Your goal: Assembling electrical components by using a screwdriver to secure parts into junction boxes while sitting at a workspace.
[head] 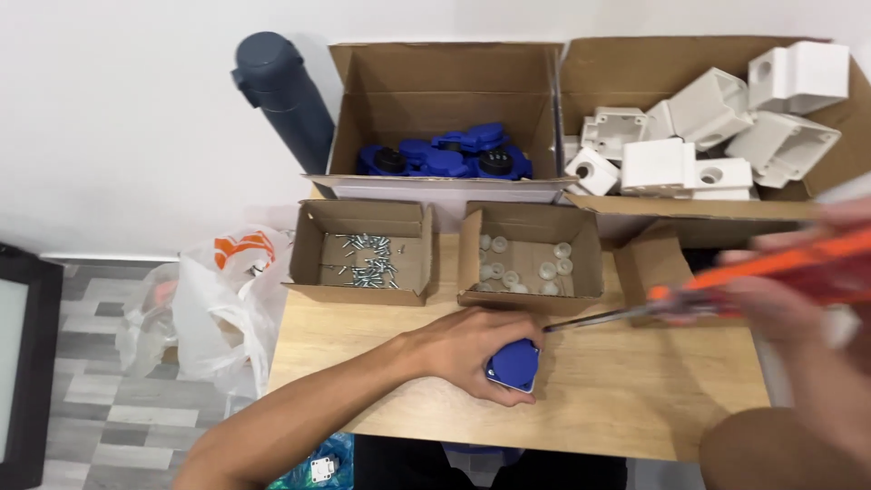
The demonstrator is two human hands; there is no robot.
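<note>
The left hand (pixel 467 349) rests on a wooden table (pixel 635 399) and wraps around a blue plastic part (pixel 514 365). The right hand (pixel 780 290) is blurry. It holds an orange screwdriver (pixel 771 268), and the thin metal tip points at the blue part.

Behind the hands sit two small open boxes. One small box (pixel 358 254) has shiny screws in it. The other small box (pixel 531 261) has little white caps in it.

Farther back stand two big cardboard boxes. One big box (pixel 445 82) holds more blue parts. The other big box (pixel 626 68) is full of white plastic blocks (pixel 699 136).

A dark bottle (pixel 281 95) stands by the wall. A white plastic bag (pixel 218 299) lies beside the table.
</note>
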